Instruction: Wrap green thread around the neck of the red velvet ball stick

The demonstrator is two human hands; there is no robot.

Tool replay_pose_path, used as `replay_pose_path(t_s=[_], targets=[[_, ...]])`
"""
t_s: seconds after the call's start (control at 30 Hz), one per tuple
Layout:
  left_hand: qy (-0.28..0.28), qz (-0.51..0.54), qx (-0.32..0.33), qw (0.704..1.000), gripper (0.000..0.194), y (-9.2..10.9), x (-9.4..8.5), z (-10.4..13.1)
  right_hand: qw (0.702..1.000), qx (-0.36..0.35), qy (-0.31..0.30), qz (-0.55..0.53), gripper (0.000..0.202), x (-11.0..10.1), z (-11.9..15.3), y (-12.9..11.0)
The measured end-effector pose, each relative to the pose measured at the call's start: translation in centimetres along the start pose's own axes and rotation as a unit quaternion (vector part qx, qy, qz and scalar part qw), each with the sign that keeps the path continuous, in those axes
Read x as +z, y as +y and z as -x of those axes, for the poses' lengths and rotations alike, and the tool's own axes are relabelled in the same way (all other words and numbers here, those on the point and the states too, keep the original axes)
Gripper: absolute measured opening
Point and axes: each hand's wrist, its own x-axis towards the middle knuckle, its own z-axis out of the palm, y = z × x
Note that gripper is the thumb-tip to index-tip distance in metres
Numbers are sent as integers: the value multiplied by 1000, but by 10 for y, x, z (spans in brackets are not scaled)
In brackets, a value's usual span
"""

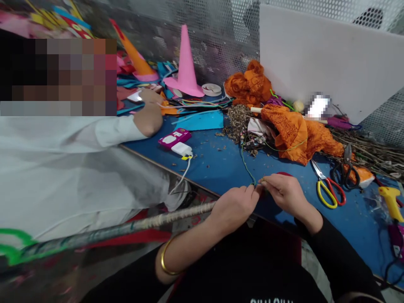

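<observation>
My left hand [236, 208] is wrapped round the end of a long stick [176, 216] bound with pale and greenish wrapping; the stick slants down to the left, toward a green loop at its far end. A thin green thread [247, 166] runs from the dried plant pile to my left fingertips. My right hand [285, 191] is closed in a pinch, its fingertips close to those of the left. Whatever lies between the right fingers is too small to make out. Both hands are just above the front edge of the blue table [208, 164].
A person's white sleeve [116, 132] reaches over the table at left. Orange cloth [303, 139], dried plants [238, 122], scissors [330, 191], black shears [347, 168] and a yellow glue gun [391, 202] lie behind and right. A pink cone hat [186, 67] and purple box [174, 139] stand left.
</observation>
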Motion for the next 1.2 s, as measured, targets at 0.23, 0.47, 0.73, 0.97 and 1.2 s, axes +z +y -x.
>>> replay_pose_path(t_s=[0.23, 0.47, 0.73, 0.97, 1.2], targets=[[122, -37, 28, 991, 30, -1, 14, 7, 1000, 30, -4, 2, 28, 3, -2, 2], [74, 32, 26, 996, 36, -1, 19, 10, 999, 32, -9, 24, 28, 10, -1, 3], [29, 76, 4, 997, 36, -4, 15, 8, 993, 60, -17, -97, 28, -2, -3, -4], [-13, 147, -148, 978, 42, -36, 1, 14, 940, 150, -81, -296, 28, -44, -3, 24], [-69, 466, -170, 865, 29, -50, -9, 23, 891, 241, 84, -377, 34, -40, -9, 74]])
